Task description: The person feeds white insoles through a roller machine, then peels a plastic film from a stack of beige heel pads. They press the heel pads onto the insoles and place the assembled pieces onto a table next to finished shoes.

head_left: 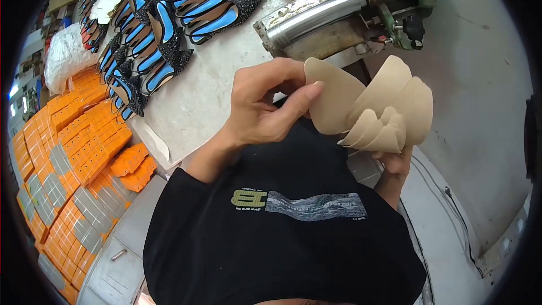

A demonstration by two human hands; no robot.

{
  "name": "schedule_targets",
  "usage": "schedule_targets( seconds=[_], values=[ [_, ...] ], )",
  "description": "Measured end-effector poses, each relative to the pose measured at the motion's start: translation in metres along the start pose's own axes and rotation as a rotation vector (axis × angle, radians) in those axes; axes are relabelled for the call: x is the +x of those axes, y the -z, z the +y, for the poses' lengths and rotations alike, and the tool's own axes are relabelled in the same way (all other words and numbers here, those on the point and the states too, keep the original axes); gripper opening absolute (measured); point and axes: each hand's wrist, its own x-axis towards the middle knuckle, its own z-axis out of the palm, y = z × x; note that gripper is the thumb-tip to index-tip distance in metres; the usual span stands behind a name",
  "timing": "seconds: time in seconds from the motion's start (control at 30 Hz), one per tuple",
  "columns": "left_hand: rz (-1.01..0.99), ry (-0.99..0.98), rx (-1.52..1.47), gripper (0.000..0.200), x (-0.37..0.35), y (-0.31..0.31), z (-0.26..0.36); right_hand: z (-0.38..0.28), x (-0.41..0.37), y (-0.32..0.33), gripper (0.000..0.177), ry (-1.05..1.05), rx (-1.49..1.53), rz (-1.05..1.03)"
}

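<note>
My left hand [271, 101] pinches the edge of a thin beige insole piece [333, 96] between thumb and fingers, in front of my chest. A fanned bunch of similar beige insole pieces [418, 110] overlaps its right side. Under that bunch, my right hand [395, 161] is closed around the lower ends, with most of its fingers hidden. Several smaller pieces [375, 133] in the bunch curl up toward me, and their rounded ends spread apart.
A machine with a shiny metal roller [319, 20] stands at the table's far right. Black glittery shoes with blue insoles [217, 20] crowd the far left of the white table [192, 101]. Orange boxes [84, 130] are stacked at left, beside a plastic bag [68, 56].
</note>
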Motion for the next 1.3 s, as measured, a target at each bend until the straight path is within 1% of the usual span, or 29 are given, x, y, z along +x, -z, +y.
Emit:
schedule_targets(
  seconds=[0.03, 0.17, 0.2, 0.33, 0.37, 0.47, 0.5, 0.57, 0.6, 0.67, 0.73, 0.77, 0.83, 0.87, 1.0, 1.07, 1.1, 1.13, 1.17, 1.2, 1.23, 1.27, 1.3],
  values=[
    [0.001, -0.002, -0.002, 0.012, 0.004, 0.001, 0.001, -0.004, 0.001, -0.003, 0.084, 0.001, -0.003, -0.001],
    [0.017, 0.245, -0.010, 0.013, 0.019, 0.000, 0.003, -0.032, 0.015, -0.030, 0.064, -0.284, 0.292, 0.260],
    [0.020, 0.243, -0.011, 0.013, 0.027, 0.000, 0.001, -0.033, 0.022, -0.029, 0.064, -0.284, 0.290, 0.258],
    [-0.092, -0.473, 0.926, 0.018, 0.064, 0.002, -0.019, -0.027, 0.051, -0.019, 0.047, -0.181, -0.574, 0.240],
    [-0.098, -0.467, 0.927, 0.018, 0.067, 0.003, -0.025, -0.020, 0.054, -0.009, 0.047, -0.188, -0.570, 0.243],
    [-0.009, -0.388, 0.904, 0.021, 0.077, 0.010, -0.042, 0.017, 0.059, 0.053, 0.042, -0.291, -0.531, 0.142],
    [0.025, -0.360, 0.898, 0.022, 0.082, 0.015, -0.048, 0.024, 0.065, 0.064, 0.041, -0.327, -0.518, 0.104],
    [0.062, -0.137, 0.749, 0.025, 0.090, 0.044, -0.055, 0.032, 0.078, 0.067, 0.041, -0.338, -0.496, 0.095],
    [0.053, -0.123, 0.751, 0.025, 0.097, 0.051, -0.063, 0.035, 0.079, 0.065, 0.040, -0.344, -0.477, 0.100],
    [-0.150, 0.446, 0.547, 0.038, 0.118, 0.063, -0.085, 0.034, 0.084, 0.059, 0.040, -0.335, -0.452, 0.098],
    [-0.355, 0.749, 0.512, 0.036, 0.137, 0.073, -0.126, 0.031, 0.093, 0.046, 0.039, -0.309, -0.468, 0.067],
    [-0.350, 0.746, 0.512, 0.036, 0.136, 0.076, -0.149, 0.029, 0.097, 0.039, 0.038, -0.286, -0.486, 0.041],
    [-0.271, 0.837, 0.124, 0.026, 0.131, 0.074, -0.183, 0.026, 0.103, 0.029, 0.036, -0.242, -0.525, -0.010],
    [-0.269, 0.832, 0.120, 0.026, 0.134, 0.072, -0.179, 0.024, 0.102, 0.027, 0.036, -0.239, -0.531, -0.012],
    [-0.463, 0.746, -0.146, 0.039, 0.159, 0.073, -0.144, 0.011, 0.086, 0.016, 0.034, -0.163, -0.590, 0.097],
    [-0.164, 0.845, -0.061, 0.040, 0.165, 0.081, -0.127, 0.007, 0.077, 0.015, 0.034, -0.146, -0.603, 0.097],
    [-0.165, 0.835, -0.061, 0.040, 0.169, 0.115, -0.143, 0.005, 0.072, 0.017, 0.035, -0.133, -0.611, 0.105],
    [-0.287, 0.406, 0.051, 0.040, 0.178, 0.171, -0.175, 0.004, 0.068, 0.019, 0.036, -0.117, -0.619, 0.116],
    [-0.397, -0.026, 0.156, 0.040, 0.184, 0.200, -0.191, 0.004, 0.064, 0.021, 0.036, -0.104, -0.626, 0.130],
    [-0.299, 0.166, 0.768, 0.039, 0.192, 0.185, -0.159, 0.004, 0.059, 0.023, 0.036, -0.097, -0.627, 0.139],
    [-0.168, 0.357, 1.374, 0.039, 0.197, 0.161, -0.104, 0.005, 0.055, 0.027, 0.037, -0.071, -0.595, 0.165],
    [-0.039, 0.005, 0.496, 0.039, 0.188, 0.143, -0.058, 0.006, 0.050, 0.031, 0.037, -0.044, -0.561, 0.195],
    [0.024, -0.147, 0.802, 0.038, 0.189, 0.160, -0.060, 0.006, 0.044, 0.035, 0.038, -0.018, -0.525, 0.229]
  ],
)
